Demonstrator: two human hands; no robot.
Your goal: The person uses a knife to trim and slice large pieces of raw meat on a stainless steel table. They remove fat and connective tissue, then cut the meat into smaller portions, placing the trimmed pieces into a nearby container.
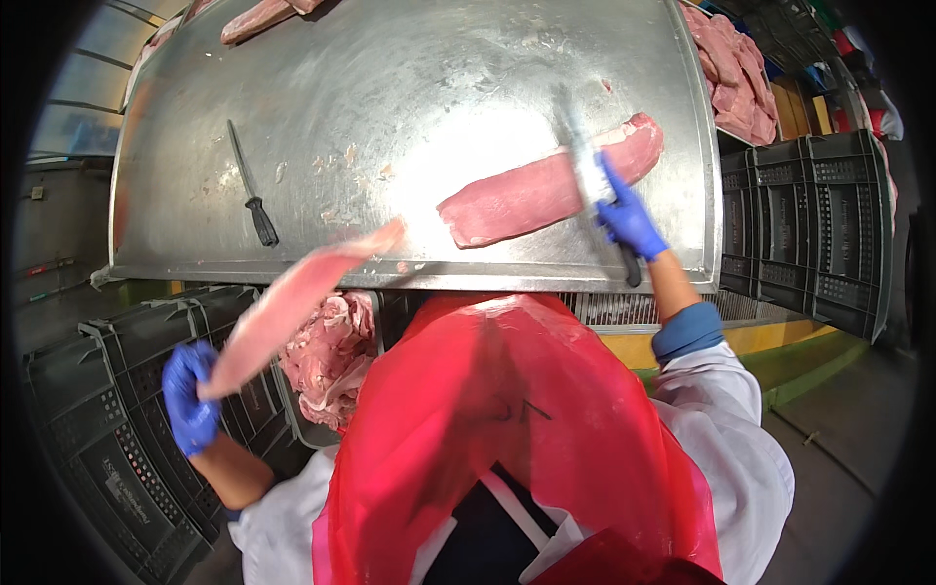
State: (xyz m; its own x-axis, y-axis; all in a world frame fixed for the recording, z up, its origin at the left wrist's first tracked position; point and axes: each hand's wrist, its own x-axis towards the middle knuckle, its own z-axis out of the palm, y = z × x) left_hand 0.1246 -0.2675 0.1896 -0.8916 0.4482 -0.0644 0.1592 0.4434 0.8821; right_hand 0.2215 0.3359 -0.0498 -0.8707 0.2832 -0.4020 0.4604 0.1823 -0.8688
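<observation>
My left hand (192,395), in a blue glove, grips one end of a long pale pink strip of meat (297,292). The strip is smeared by motion and stretches from the crates at the left up across the table's front edge. In my blue-gloved right hand (629,216) is a knife (588,171) with a dark handle; its blurred blade points away from me over the right part of a long piece of meat (526,198). That piece lies on the metal table (322,107); whether the blade touches it I cannot tell.
A sharpening steel (249,185) lies on the table's left side. More meat (258,19) rests at the far left edge. Meat trimmings (331,356) fill a container below the front edge. Dark crates (136,429) stand left, others (804,229) right, near piled meat (736,78).
</observation>
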